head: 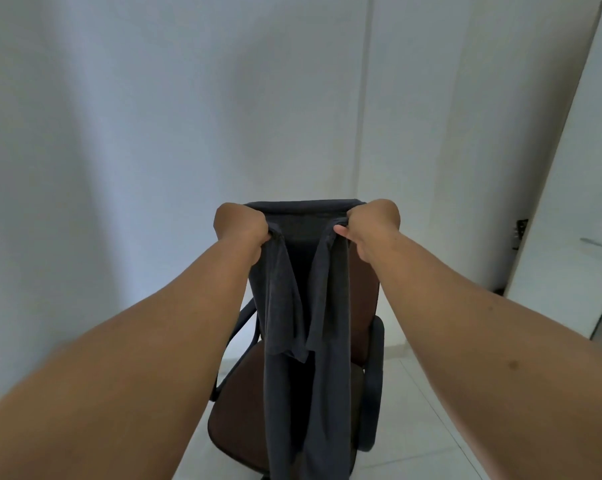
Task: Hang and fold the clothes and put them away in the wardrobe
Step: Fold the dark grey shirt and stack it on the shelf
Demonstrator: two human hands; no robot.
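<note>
**Visitor:** Pale walls fill most of the room, with a white door (569,202) ajar far off to the right of both fists and light floor tiles (431,427) below. What is the person holding?

**Onlooker:** A dark grey garment (303,341), held out at arm's length. The left hand (240,228) and the right hand (374,220) are each closed into a fist, bunching its top edge, with a short taut band of cloth stretched level between them.

**Visitor:** Which way does it run from there?

**Onlooker:** Straight down. Its long axis hangs vertically beneath the two fists, and two shorter flaps, perhaps sleeves, dangle just under each one. The lower end drops out of sight.

**Visitor:** What is behind it?

**Onlooker:** A brown office chair (360,306) with dark armrests, directly beyond and below the hanging cloth. I cannot tell whether they touch.

**Visitor:** Is either hand nearer?

**Onlooker:** Neither; they sit level, evenly spaced. I judge a fold would bring them together.
</note>
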